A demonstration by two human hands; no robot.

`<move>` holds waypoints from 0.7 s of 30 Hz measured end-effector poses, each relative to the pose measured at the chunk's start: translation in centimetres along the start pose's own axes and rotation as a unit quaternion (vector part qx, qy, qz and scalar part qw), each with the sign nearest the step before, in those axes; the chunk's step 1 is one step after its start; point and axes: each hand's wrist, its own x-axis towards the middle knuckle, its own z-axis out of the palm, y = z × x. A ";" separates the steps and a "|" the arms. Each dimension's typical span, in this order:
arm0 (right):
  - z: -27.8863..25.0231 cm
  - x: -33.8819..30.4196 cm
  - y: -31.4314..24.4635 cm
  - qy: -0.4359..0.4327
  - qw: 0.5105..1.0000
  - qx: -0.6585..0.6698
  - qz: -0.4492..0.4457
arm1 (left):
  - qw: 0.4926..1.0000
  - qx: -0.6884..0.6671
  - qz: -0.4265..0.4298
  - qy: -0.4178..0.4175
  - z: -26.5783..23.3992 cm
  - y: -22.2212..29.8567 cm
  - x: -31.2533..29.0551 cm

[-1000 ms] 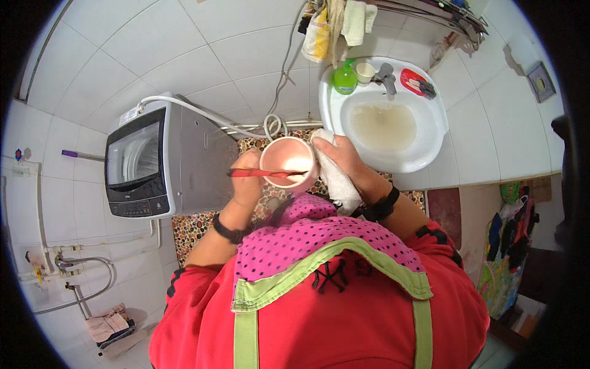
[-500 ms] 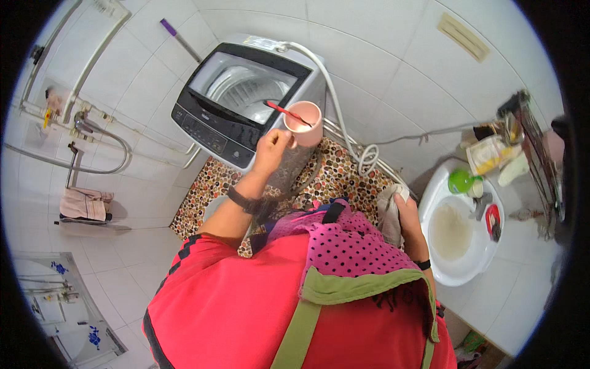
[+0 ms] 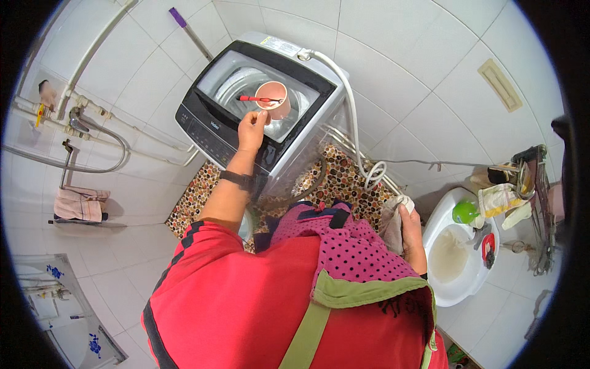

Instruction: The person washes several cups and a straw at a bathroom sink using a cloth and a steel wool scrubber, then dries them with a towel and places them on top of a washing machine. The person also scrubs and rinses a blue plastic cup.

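Observation:
My left hand [image 3: 251,130] grips a pink cup [image 3: 274,102] by its handle side, fingers closed. A red toothbrush [image 3: 257,99] lies in the cup, one end sticking out over the rim to the left. The cup is held above the top-loading washing machine [image 3: 273,161], over its see-through lid. Low on the right, my right hand [image 3: 410,229] clasps a greyish cloth [image 3: 391,222] that hangs down beside my purple dotted apron.
At right stands a white washbasin [image 3: 433,289] with cloudy water, a green container [image 3: 465,212] and a red dish [image 3: 488,246] on its rim. A white hose [image 3: 350,104] runs behind the machine. A purple-ended pole [image 3: 192,35] leans behind it. A towel [image 3: 81,204] hangs at left.
My left hand has carried the cup and toothbrush up and to the left, from beside the washing machine to above its lid. My right hand still holds the cloth.

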 end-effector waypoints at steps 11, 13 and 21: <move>-1.3 0.5 -0.6 0.034 0.999 -0.039 -0.015 | 0.995 0.043 0.042 0.085 0.0 0.7 -5.4; -1.8 0.3 -0.7 0.055 0.990 -0.127 -0.035 | 0.991 0.072 0.101 0.051 1.5 1.6 -6.5; -4.5 -4.6 -3.0 0.021 0.990 0.093 -0.108 | 0.907 -0.187 0.075 -0.369 13.2 13.3 -12.1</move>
